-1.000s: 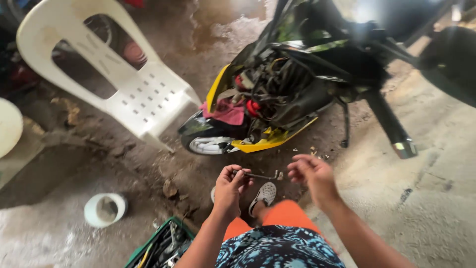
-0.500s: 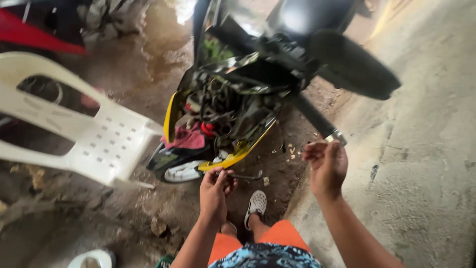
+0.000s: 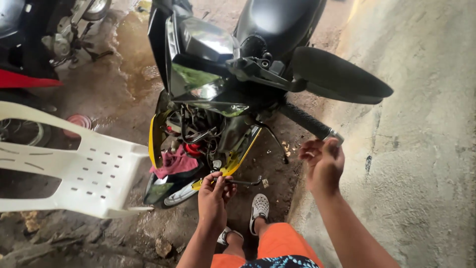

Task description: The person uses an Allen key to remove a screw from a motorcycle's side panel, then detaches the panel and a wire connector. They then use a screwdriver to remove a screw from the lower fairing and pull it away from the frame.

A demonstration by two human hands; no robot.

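Observation:
A black and yellow motorcycle (image 3: 233, 89) stands in front of me with its front panels off and wiring showing. My left hand (image 3: 214, 196) is closed around a thin dark metal tool (image 3: 245, 182) whose bent shaft sticks out to the right, just below the yellow fairing (image 3: 232, 164). My right hand (image 3: 325, 161) hovers under the end of the right handlebar grip (image 3: 310, 121), fingers curled and partly apart, nothing visible in it. A pink rag (image 3: 174, 163) lies inside the opened front.
A white plastic chair (image 3: 84, 171) lies tipped at the left. Another motorcycle (image 3: 34, 44) stands at the upper left. A concrete slab (image 3: 426, 149) runs along the right. My feet in white clogs (image 3: 259, 206) rest on dirty wet ground with stones (image 3: 162, 246).
My view has tilted up toward the handlebars. My right hand rose toward the grip end. My left hand kept hold of the tool near the yellow fairing.

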